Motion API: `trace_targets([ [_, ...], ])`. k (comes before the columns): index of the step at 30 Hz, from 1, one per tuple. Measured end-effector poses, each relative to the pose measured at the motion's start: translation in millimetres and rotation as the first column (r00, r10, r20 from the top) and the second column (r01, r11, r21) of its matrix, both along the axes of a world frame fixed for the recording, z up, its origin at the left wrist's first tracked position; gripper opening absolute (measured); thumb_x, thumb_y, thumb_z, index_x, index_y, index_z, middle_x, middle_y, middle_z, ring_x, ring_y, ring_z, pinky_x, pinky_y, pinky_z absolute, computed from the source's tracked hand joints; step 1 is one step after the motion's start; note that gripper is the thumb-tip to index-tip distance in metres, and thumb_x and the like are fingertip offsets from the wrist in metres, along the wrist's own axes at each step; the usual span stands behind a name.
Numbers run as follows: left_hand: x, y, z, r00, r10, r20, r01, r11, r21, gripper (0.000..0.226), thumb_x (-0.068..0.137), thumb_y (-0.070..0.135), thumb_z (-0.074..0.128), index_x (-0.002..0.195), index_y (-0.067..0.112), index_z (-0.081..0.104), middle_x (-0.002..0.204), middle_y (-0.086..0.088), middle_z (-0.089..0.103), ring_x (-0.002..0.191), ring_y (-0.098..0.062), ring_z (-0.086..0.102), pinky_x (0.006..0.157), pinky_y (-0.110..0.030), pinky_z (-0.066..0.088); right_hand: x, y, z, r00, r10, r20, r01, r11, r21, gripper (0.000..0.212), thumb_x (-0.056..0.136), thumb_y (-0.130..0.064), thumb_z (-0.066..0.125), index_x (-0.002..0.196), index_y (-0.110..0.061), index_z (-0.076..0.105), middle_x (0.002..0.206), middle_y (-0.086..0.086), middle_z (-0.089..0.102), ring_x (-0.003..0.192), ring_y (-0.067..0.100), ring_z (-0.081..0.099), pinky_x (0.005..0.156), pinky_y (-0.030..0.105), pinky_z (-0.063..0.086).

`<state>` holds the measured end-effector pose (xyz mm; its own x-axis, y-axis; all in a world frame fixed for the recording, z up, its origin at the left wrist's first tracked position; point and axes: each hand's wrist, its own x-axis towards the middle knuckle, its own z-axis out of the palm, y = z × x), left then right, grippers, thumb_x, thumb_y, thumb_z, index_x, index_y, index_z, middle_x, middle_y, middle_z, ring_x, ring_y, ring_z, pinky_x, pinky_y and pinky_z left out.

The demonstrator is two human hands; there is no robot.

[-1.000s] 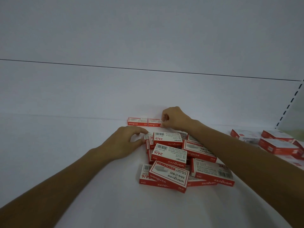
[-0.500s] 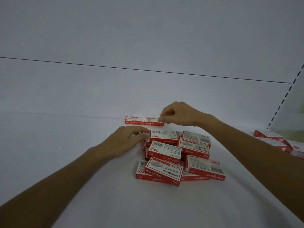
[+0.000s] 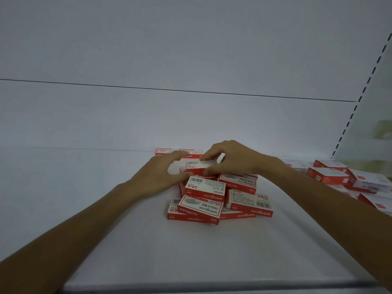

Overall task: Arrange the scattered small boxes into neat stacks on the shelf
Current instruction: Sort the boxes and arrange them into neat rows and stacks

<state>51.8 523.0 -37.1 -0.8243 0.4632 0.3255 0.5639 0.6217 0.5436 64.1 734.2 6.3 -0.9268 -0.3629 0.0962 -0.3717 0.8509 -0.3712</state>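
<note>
Staple box (image 3: 198, 166): pinched by fingers of right hand (image 3: 231, 160); left hand (image 3: 157, 177) fingers curled beside it, contact blurred. Box pile (image 3: 204, 187) beneath fingers.

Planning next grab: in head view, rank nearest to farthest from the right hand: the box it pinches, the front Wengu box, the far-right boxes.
1. Pinched box, in the right hand.
2. Front Wengu box, nearest the camera.
3. Far-right boxes, off to its right.

The small box (image 3: 198, 166) between the left hand (image 3: 161, 175) and right hand (image 3: 231, 160) is blurred, its print unreadable, and the left hand's grip is unclear. The pile (image 3: 203, 206) hides its lower boxes. The side boxes (image 3: 331, 177) run off the right edge.
</note>
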Motion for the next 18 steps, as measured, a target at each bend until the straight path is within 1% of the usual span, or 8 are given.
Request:
trace_targets([
  [3, -1, 3, 9, 0.989, -0.013, -0.145, 0.022, 0.998, 0.062, 0.038, 0.084, 0.031, 0.063, 0.121, 0.023, 0.056, 0.114, 0.010, 0.061, 0.092, 0.005, 0.054, 0.079, -0.005, 0.041, -2, -7, 6, 1.000, 0.029, 0.007, -0.028, 0.988, -0.150, 0.024, 0.088, -0.035, 0.058, 0.105, -0.020, 0.064, 0.097, -0.005, 0.067, 0.089, 0.013, 0.064, 0.080, 0.027, 0.052],
  [5, 1, 6, 14, 0.992, 0.021, -0.123, -0.003, 0.989, 0.148, 0.030, 0.087, 0.027, 0.059, 0.115, 0.020, 0.058, 0.102, 0.009, 0.062, 0.082, 0.006, 0.056, 0.069, -0.002, 0.043, -4, -14, 10, 1.000, 0.024, 0.005, -0.022, 0.967, -0.252, 0.028, 0.093, -0.034, 0.049, 0.098, -0.010, 0.064, 0.092, 0.003, 0.068, 0.083, 0.022, 0.067, 0.076, 0.030, 0.054],
  [7, 0, 6, 19, 0.996, 0.082, -0.032, -0.071, 0.965, 0.253, 0.031, 0.088, 0.028, 0.058, 0.117, 0.019, 0.053, 0.098, 0.003, 0.064, 0.081, -0.005, 0.061, 0.068, -0.009, 0.049, -6, -20, 13, 1.000, 0.007, -0.013, -0.010, 0.949, -0.316, 0.028, 0.095, -0.033, 0.045, 0.096, -0.009, 0.061, 0.087, 0.004, 0.067, 0.074, 0.021, 0.068, 0.068, 0.025, 0.056],
  [9, 0, 4, 22, 0.991, 0.118, 0.060, -0.132, 0.923, 0.362, 0.029, 0.088, 0.029, 0.059, 0.113, 0.019, 0.050, 0.095, -0.003, 0.067, 0.078, -0.015, 0.065, 0.069, -0.020, 0.052, -9, -23, 13, 0.999, 0.010, -0.039, -0.024, 0.927, -0.373, 0.015, 0.094, -0.031, 0.050, 0.102, -0.021, 0.058, 0.092, -0.001, 0.066, 0.071, 0.014, 0.068, 0.066, 0.021, 0.056],
  [11, -1, 0, 23, 0.982, 0.167, 0.094, -0.191, 0.872, 0.450, 0.023, 0.087, 0.030, 0.060, 0.105, 0.019, 0.050, 0.092, -0.003, 0.068, 0.074, -0.013, 0.065, 0.068, -0.020, 0.053, -11, -24, 12, 0.997, 0.028, -0.070, -0.052, 0.927, -0.371, 0.028, 0.086, -0.029, 0.063, 0.112, -0.030, 0.055, 0.103, -0.009, 0.062, 0.078, 0.009, 0.067, 0.075, 0.021, 0.056],
  [13, -1, -4, 23, 0.974, 0.201, 0.109, -0.228, 0.840, 0.493, 0.022, 0.085, 0.030, 0.062, 0.101, 0.017, 0.054, 0.093, -0.005, 0.069, 0.073, -0.012, 0.065, 0.068, -0.020, 0.054, -10, -28, 8, 0.991, 0.043, -0.130, -0.085, 0.938, -0.336, 0.045, 0.077, -0.023, 0.073, 0.118, -0.027, 0.055, 0.105, -0.013, 0.059, 0.079, 0.003, 0.063, 0.074, 0.013, 0.052],
  [15, 0, -9, 21, 0.971, 0.195, 0.137, -0.237, 0.853, 0.465, 0.027, 0.083, 0.031, 0.065, 0.104, 0.016, 0.056, 0.102, -0.006, 0.069, 0.080, -0.016, 0.067, 0.073, -0.024, 0.056, -10, -35, 4, 0.982, 0.047, -0.183, -0.104, 0.942, -0.318, 0.045, 0.074, -0.018, 0.075, 0.116, -0.022, 0.057, 0.104, -0.010, 0.060, 0.076, 0.004, 0.062, 0.067, 0.007, 0.049],
  [18, 2, -18, 21, 0.974, 0.177, 0.143, -0.219, 0.900, 0.377, 0.042, 0.075, 0.023, 0.074, 0.113, 0.018, 0.056, 0.113, 0.001, 0.063, 0.089, -0.017, 0.064, 0.076, -0.023, 0.054, -13, -43, 5, 0.970, 0.026, -0.241, -0.088, 0.964, -0.250, 0.041, 0.074, -0.021, 0.075, 0.112, -0.020, 0.060, 0.110, -0.003, 0.061, 0.083, 0.007, 0.059, 0.067, 0.009, 0.047],
])
